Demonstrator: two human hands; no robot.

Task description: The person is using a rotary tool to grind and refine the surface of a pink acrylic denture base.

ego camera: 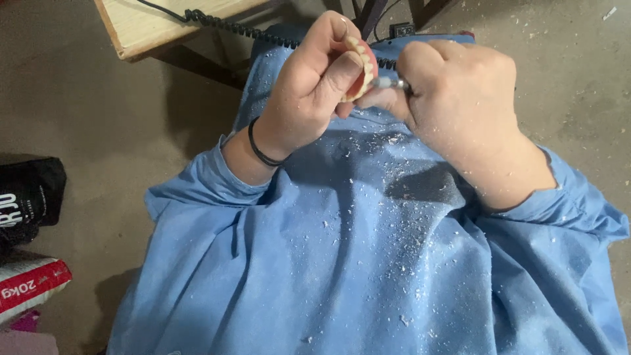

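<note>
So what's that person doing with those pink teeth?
A person in a blue gown holds a set of false teeth, pink with pale teeth, in the left hand. The right hand grips a thin metal tool whose tip is right at the teeth. White crumbs and dust lie scattered over the gown's lap. A coiled black cord runs behind the hands.
</note>
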